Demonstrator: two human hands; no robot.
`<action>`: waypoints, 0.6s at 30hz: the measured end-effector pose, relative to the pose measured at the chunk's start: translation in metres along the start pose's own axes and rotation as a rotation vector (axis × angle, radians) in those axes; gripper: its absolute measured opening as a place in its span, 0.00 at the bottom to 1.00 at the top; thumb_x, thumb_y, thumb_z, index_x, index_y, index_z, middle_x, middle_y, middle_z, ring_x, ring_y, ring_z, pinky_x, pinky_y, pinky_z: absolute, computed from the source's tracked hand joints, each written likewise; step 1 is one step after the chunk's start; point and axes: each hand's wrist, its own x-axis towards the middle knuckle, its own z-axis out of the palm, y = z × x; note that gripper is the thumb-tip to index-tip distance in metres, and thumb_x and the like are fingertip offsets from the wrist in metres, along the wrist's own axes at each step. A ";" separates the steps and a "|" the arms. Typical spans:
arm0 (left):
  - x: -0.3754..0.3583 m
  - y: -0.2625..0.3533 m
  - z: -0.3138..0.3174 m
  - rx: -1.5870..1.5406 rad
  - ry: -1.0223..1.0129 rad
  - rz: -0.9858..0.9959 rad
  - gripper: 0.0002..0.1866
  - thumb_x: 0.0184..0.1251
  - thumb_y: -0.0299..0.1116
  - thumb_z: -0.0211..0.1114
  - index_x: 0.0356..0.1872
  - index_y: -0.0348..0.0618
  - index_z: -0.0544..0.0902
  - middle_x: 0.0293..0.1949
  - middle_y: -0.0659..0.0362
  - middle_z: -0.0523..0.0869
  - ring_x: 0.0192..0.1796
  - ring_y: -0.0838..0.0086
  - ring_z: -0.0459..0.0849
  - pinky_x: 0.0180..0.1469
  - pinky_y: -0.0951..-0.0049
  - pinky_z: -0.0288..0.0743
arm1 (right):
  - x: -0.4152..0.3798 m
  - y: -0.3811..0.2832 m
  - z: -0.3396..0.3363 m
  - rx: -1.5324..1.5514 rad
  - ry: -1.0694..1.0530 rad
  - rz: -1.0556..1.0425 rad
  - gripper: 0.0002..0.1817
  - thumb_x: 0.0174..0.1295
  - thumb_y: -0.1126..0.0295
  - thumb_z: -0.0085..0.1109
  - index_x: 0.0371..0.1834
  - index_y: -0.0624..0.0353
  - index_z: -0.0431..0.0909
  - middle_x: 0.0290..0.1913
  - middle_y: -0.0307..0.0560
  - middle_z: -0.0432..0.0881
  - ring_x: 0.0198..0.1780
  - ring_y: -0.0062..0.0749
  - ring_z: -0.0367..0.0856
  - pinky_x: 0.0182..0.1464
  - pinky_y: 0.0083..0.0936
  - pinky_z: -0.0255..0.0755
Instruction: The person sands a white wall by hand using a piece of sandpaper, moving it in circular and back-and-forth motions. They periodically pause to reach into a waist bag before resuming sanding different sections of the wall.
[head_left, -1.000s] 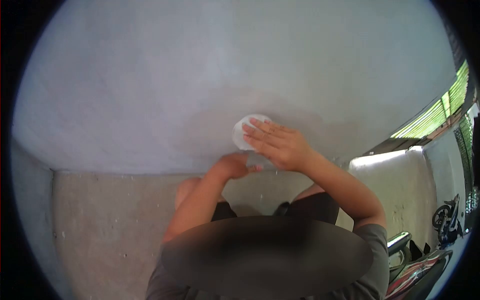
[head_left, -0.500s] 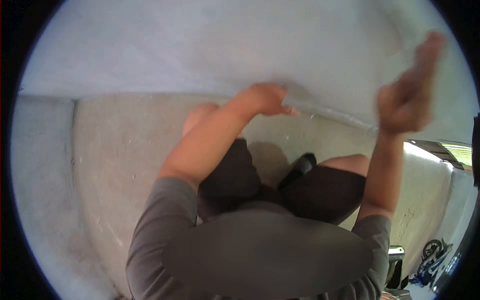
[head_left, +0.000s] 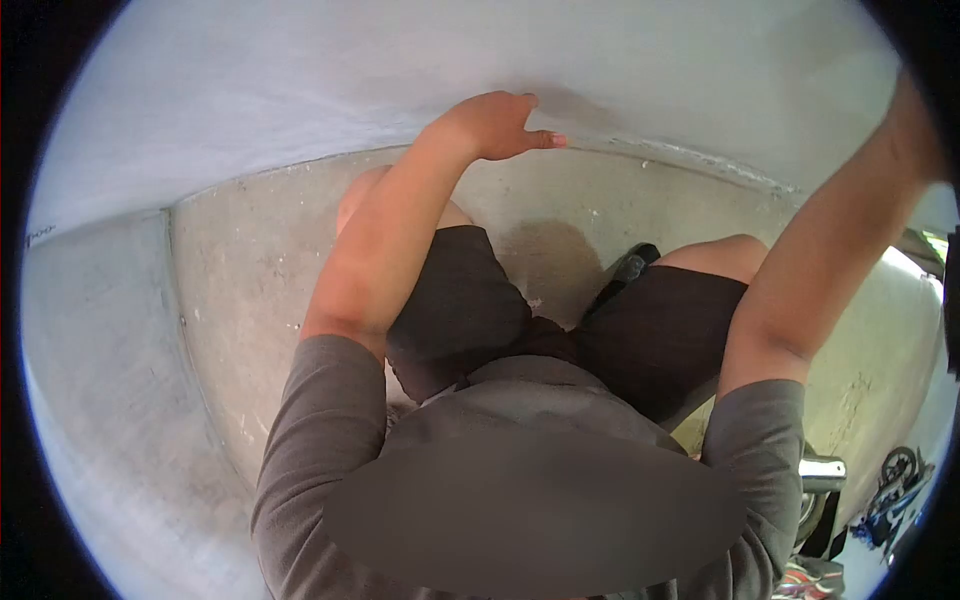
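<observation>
My left hand [head_left: 492,125] is by the pale wall [head_left: 300,80], just above where it meets the floor. Its thumb is stretched out to the right, apart from the fingers, which are mostly hidden behind the hand; nothing shows in its grasp. A faint shadow falls on the wall beside it. At the far right, my right hand [head_left: 915,120] is raised along the same wall and cut off by the dark edge of the view, so its fingers are hidden. My knees are bent in dark shorts [head_left: 460,315] between both arms.
Bare concrete floor [head_left: 250,300] lies under me, bounded by a side wall [head_left: 100,330] on the left. A dark shoe [head_left: 628,272] is by my right knee. Behind at lower right are a shiny metal cylinder [head_left: 823,473], striped cloth [head_left: 812,578] and a motorcycle [head_left: 893,497].
My right hand has moved outward to the right, partly out of view. My left hand appears higher and slightly further left in the picture, with the camera's view also shifted.
</observation>
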 end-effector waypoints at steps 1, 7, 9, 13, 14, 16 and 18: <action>0.002 0.004 -0.001 -0.015 -0.030 -0.020 0.49 0.65 0.72 0.57 0.67 0.31 0.72 0.57 0.38 0.83 0.62 0.48 0.81 0.62 0.54 0.76 | 0.035 -0.057 0.005 -0.017 -0.014 0.031 0.23 0.79 0.74 0.40 0.73 0.70 0.57 0.72 0.65 0.67 0.71 0.39 0.72 0.63 0.21 0.77; 0.010 0.017 0.011 0.052 -0.089 -0.022 0.51 0.65 0.73 0.56 0.70 0.32 0.70 0.59 0.38 0.82 0.63 0.49 0.80 0.62 0.54 0.76 | 0.027 -0.044 0.005 -0.070 -0.061 0.205 0.21 0.78 0.73 0.44 0.72 0.64 0.64 0.71 0.60 0.70 0.69 0.37 0.75 0.58 0.21 0.79; 0.011 0.019 0.009 0.043 -0.125 -0.035 0.51 0.65 0.73 0.56 0.70 0.32 0.69 0.59 0.38 0.82 0.63 0.48 0.80 0.63 0.53 0.75 | 0.022 -0.038 0.005 -0.084 -0.079 0.276 0.21 0.77 0.72 0.45 0.71 0.62 0.66 0.71 0.58 0.71 0.69 0.37 0.76 0.56 0.21 0.80; 0.018 0.017 0.013 0.065 -0.121 0.004 0.50 0.65 0.72 0.57 0.71 0.33 0.68 0.59 0.38 0.81 0.64 0.47 0.79 0.64 0.53 0.74 | 0.009 -0.011 0.006 -0.143 -0.100 0.390 0.20 0.76 0.71 0.48 0.70 0.58 0.70 0.70 0.54 0.73 0.68 0.36 0.77 0.53 0.21 0.81; 0.023 0.016 0.013 0.084 -0.102 0.028 0.50 0.65 0.72 0.57 0.71 0.33 0.68 0.59 0.38 0.81 0.64 0.47 0.79 0.64 0.53 0.74 | -0.023 0.033 0.004 -0.171 -0.086 0.403 0.20 0.76 0.71 0.49 0.70 0.56 0.71 0.70 0.53 0.74 0.67 0.35 0.78 0.52 0.21 0.82; 0.027 0.016 0.017 0.089 -0.124 0.035 0.50 0.65 0.71 0.58 0.72 0.34 0.67 0.60 0.38 0.81 0.64 0.46 0.78 0.65 0.53 0.73 | -0.061 0.090 -0.001 -0.246 -0.039 0.428 0.20 0.76 0.71 0.50 0.69 0.54 0.73 0.70 0.51 0.75 0.67 0.35 0.79 0.50 0.21 0.82; 0.029 0.014 0.021 0.076 -0.094 0.071 0.50 0.65 0.71 0.58 0.73 0.34 0.66 0.61 0.38 0.80 0.65 0.46 0.78 0.66 0.53 0.72 | -0.079 0.117 -0.002 -0.342 0.027 0.447 0.20 0.75 0.70 0.51 0.69 0.52 0.76 0.70 0.49 0.76 0.66 0.34 0.79 0.49 0.21 0.83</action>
